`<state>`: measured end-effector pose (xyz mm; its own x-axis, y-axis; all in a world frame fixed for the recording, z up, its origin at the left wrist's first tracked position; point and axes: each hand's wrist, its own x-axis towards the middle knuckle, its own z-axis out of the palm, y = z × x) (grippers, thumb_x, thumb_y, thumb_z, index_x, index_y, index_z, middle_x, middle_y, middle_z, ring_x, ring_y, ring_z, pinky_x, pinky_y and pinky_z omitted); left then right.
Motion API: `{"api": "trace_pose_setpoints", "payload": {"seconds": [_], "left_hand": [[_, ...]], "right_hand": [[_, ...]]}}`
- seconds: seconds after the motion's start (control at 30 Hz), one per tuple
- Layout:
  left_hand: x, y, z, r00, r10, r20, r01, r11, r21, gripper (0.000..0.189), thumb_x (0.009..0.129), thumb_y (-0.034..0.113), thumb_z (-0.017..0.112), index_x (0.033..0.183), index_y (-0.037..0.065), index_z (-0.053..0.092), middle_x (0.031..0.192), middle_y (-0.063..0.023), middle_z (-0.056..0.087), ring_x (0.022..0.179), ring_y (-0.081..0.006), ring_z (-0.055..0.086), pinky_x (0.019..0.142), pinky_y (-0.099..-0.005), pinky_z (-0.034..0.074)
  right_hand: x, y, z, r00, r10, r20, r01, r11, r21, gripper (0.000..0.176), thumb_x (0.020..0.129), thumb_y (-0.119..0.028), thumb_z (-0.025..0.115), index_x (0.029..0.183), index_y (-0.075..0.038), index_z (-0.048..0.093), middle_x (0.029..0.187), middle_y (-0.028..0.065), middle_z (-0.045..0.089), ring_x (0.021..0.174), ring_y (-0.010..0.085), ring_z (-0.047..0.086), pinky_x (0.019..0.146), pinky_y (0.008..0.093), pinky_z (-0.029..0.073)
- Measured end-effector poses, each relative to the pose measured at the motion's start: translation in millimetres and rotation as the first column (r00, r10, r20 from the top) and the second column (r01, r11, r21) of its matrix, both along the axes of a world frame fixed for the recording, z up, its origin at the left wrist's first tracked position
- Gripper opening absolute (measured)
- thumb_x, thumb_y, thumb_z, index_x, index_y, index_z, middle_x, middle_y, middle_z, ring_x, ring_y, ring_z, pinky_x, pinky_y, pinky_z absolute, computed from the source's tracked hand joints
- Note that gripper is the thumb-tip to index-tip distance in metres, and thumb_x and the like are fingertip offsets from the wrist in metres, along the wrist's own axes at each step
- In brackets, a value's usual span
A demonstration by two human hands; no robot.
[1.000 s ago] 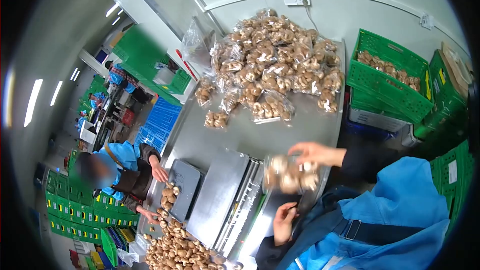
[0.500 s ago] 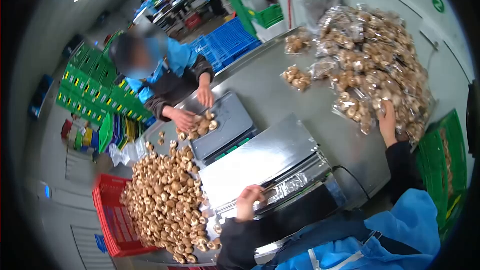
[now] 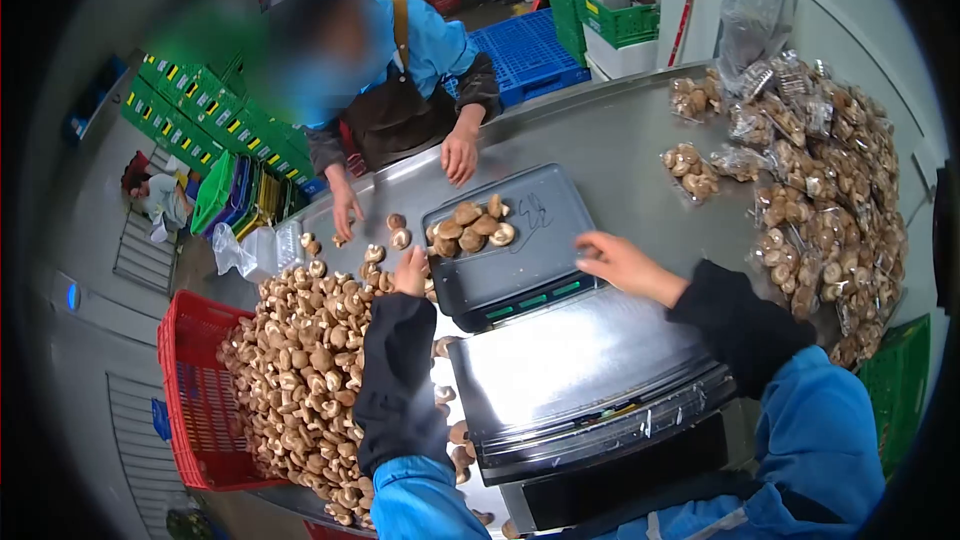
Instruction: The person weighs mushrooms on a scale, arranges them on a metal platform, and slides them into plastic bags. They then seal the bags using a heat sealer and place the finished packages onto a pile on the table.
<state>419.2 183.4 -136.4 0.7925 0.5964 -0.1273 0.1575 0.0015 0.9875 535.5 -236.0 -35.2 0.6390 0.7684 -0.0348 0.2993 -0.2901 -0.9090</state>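
Observation:
A grey tray [image 3: 540, 255] on a scale holds several brown mushrooms [image 3: 470, 226] toward its left side. At the tray's right edge is my right hand [image 3: 625, 265], its fingers apart and nothing in them. My left hand [image 3: 411, 272] is at the tray's left edge beside the loose mushroom pile [image 3: 310, 370]; its fingers are partly hidden. Nearer to me lies a metal sealing machine [image 3: 580, 360]. Across the table, a co-worker's hands [image 3: 461, 152] are beyond the tray, one of them near a few loose mushrooms.
Bagged mushrooms [image 3: 820, 190] are heaped on the table at the right, with a small bag [image 3: 690, 170] beside them. A red crate [image 3: 190, 390] stands at the left, clear plastic packaging [image 3: 258, 252] at the table's far left. Green crates [image 3: 225, 105] are stacked behind.
My right hand has left the bagged heap and come to the tray. My left hand has moved from the sealing machine to the tray's left. The co-worker's hands have withdrawn from the mushrooms on the tray.

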Motion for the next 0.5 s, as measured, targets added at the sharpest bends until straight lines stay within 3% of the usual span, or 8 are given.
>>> {"api": "trace_pose_setpoints", "payload": {"seconds": [0.03, 0.07, 0.13, 0.23, 0.33, 0.47, 0.5], "left_hand": [[11.7, 4.8, -10.1, 0.998, 0.053, -0.034, -0.046, 0.982, 0.181, 0.050, 0.095, 0.042, 0.048, 0.118, -0.001, 0.055, 0.096, -0.0121, 0.064, 0.089, -0.0220, 0.058, 0.079, -0.0346, 0.044], [11.5, -16.8, 32.9, 0.980, 0.033, -0.194, 0.058, 0.895, 0.443, 0.048, 0.095, 0.037, 0.046, 0.118, -0.004, 0.056, 0.108, -0.0200, 0.063, 0.099, -0.0279, 0.061, 0.085, -0.0358, 0.045], [17.2, -35.6, 68.2, 0.949, 0.042, -0.311, 0.114, 0.876, 0.468, 0.049, 0.095, 0.038, 0.045, 0.119, -0.002, 0.055, 0.111, -0.0227, 0.062, 0.104, -0.0333, 0.059, 0.089, -0.0373, 0.044], [29.3, -16.3, 35.1, 0.929, 0.149, -0.338, 0.101, 0.776, 0.622, 0.051, 0.093, 0.041, 0.047, 0.117, -0.003, 0.057, 0.109, -0.0225, 0.063, 0.104, -0.0324, 0.059, 0.089, -0.0367, 0.043], [27.6, -20.7, 36.0, 0.915, 0.133, -0.381, 0.119, 0.813, 0.569, 0.051, 0.093, 0.041, 0.048, 0.116, -0.004, 0.057, 0.108, -0.0224, 0.063, 0.103, -0.0328, 0.059, 0.089, -0.0369, 0.043], [24.3, -20.1, 27.3, 0.925, 0.050, -0.376, 0.177, 0.821, 0.543, 0.051, 0.092, 0.044, 0.048, 0.121, 0.002, 0.056, 0.119, -0.0231, 0.058, 0.114, -0.0368, 0.054, 0.096, -0.0416, 0.039], [23.9, -18.3, 13.6, 0.957, 0.102, -0.271, 0.080, 0.806, 0.587, 0.048, 0.089, 0.043, 0.053, 0.114, 0.003, 0.061, 0.119, -0.0192, 0.058, 0.112, -0.0360, 0.053, 0.095, -0.0409, 0.039]], "right_hand": [[8.5, 32.4, -11.8, 0.998, -0.044, -0.048, 0.047, 0.997, 0.069, 0.045, 0.090, -0.030, 0.060, 0.122, -0.001, 0.050, 0.112, 0.0171, 0.059, 0.097, 0.0262, 0.060, 0.085, 0.0349, 0.047], [16.7, 62.3, -22.7, 0.991, -0.085, -0.100, 0.099, 0.986, 0.135, 0.050, 0.091, -0.034, 0.059, 0.125, 0.000, 0.047, 0.117, 0.0194, 0.057, 0.102, 0.0271, 0.059, 0.088, 0.0353, 0.046], [34.9, 110.7, -37.0, 0.980, -0.190, -0.064, 0.196, 0.976, 0.097, 0.058, 0.091, -0.038, 0.058, 0.130, 0.001, 0.042, 0.122, 0.0229, 0.054, 0.108, 0.0291, 0.056, 0.091, 0.0360, 0.044], [51.1, 152.5, -55.1, 0.961, -0.266, -0.071, 0.269, 0.963, 0.031, 0.060, 0.090, -0.038, 0.058, 0.132, 0.001, 0.040, 0.119, 0.0241, 0.054, 0.111, 0.0312, 0.054, 0.092, 0.0371, 0.043], [52.8, 167.6, -58.4, 0.942, -0.240, -0.235, 0.255, 0.966, 0.034, 0.059, 0.090, -0.036, 0.057, 0.132, 0.002, 0.039, 0.119, 0.0245, 0.054, 0.111, 0.0337, 0.054, 0.093, 0.0386, 0.042], [55.3, 175.8, -71.2, 0.975, -0.169, -0.141, 0.181, 0.980, 0.078, 0.060, 0.084, -0.026, 0.063, 0.133, 0.000, 0.039, 0.123, 0.0231, 0.050, 0.115, 0.0321, 0.051, 0.094, 0.0374, 0.041], [55.2, 175.2, -74.2, 0.978, -0.180, -0.108, 0.186, 0.981, 0.048, 0.061, 0.083, -0.024, 0.064, 0.133, 0.000, 0.038, 0.123, 0.0226, 0.050, 0.114, 0.0315, 0.051, 0.094, 0.0368, 0.042]]}}
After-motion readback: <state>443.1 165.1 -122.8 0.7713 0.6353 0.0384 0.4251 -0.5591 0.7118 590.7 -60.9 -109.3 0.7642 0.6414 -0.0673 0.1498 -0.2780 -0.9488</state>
